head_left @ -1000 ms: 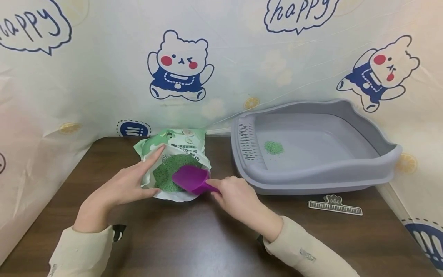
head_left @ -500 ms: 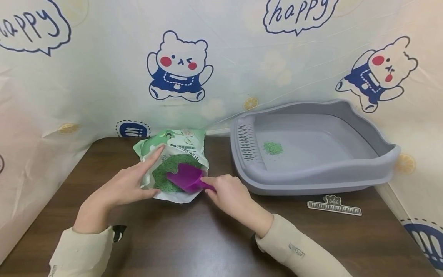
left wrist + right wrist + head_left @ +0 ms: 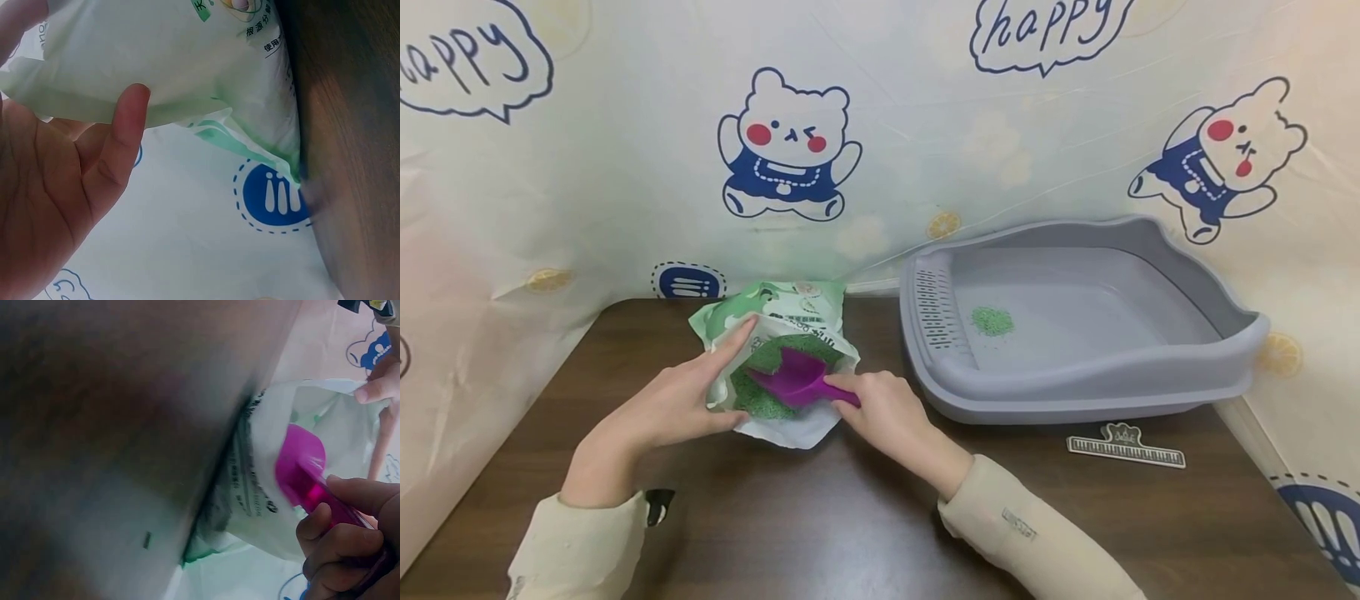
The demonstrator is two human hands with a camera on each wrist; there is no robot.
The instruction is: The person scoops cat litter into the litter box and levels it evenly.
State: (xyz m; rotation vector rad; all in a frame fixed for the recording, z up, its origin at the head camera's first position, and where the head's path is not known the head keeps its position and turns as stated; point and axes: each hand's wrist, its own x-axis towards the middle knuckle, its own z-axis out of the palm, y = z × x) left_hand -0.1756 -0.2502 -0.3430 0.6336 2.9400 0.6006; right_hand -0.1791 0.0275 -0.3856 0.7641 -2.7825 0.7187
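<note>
A green and white litter bag lies open on the brown table, with green granules inside. My left hand pinches the bag's left rim between thumb and fingers and holds the mouth open. My right hand grips the handle of a purple scoop. The scoop's head is inside the bag, down in the granules. In the right wrist view the scoop pokes into the bag.
A grey litter tray stands to the right of the bag, with a small heap of green granules on its floor. A white bag clip lies in front of the tray. A cartoon-print sheet hangs behind the table.
My right hand has pushed the scoop leftward and deeper into the bag, tipping its head down into the granules. The left hand has kept its hold.
</note>
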